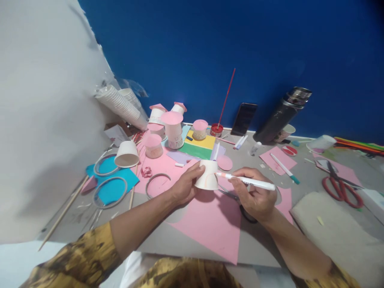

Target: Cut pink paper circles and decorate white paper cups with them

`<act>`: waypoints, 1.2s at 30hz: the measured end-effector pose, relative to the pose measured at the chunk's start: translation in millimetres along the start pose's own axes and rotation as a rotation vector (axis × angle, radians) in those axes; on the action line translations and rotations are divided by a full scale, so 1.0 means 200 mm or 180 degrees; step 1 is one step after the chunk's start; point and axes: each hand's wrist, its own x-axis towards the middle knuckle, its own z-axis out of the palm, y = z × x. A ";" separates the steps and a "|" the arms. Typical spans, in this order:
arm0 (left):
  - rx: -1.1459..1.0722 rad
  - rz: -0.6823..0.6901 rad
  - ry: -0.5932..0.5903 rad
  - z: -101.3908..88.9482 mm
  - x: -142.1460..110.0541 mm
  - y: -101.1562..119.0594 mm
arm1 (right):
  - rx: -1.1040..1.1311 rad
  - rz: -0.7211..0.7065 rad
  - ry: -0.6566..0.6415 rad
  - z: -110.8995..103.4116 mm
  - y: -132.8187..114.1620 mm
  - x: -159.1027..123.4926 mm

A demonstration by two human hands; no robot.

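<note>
My left hand [186, 185] is closed around the left side of a white paper cup [209, 176], held upside down above pink paper. Faint orange lines show on the cup's wall. In my right hand [255, 196] is a white marker [255, 183], gripped like a pen, its orange tip at the right side of the cup. Beneath the hands lies a large sheet of pink paper [210, 228]. A pair of scissors, partly hidden by my right hand, rests on that paper. Behind the cup is a pink paper circle [225, 163].
Several paper cups with pink paper tops [172, 118] stand at the back. Stacked cups [123, 106] lean at the left, near tape rolls [109, 193] on blue paper. A dark flask [282, 116] and phone [244, 119] lean by the blue wall. Red-handled scissors [342, 190] lie right.
</note>
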 end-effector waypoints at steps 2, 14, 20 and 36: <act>0.0006 0.0011 -0.0023 0.00 0.00 0.00 | -0.0001 -0.0004 -0.0014 0.00 0.00 0.00; 0.0229 0.0061 -0.0086 0.01 -0.01 0.01 | 0.0066 -0.0006 -0.0023 0.00 -0.01 0.00; 0.0283 0.0067 -0.0107 0.02 -0.01 0.01 | 0.0075 -0.0076 -0.0075 0.00 -0.02 0.02; 0.0457 0.0142 -0.0100 0.03 -0.02 0.01 | 0.0034 -0.0066 -0.0148 0.00 0.00 0.01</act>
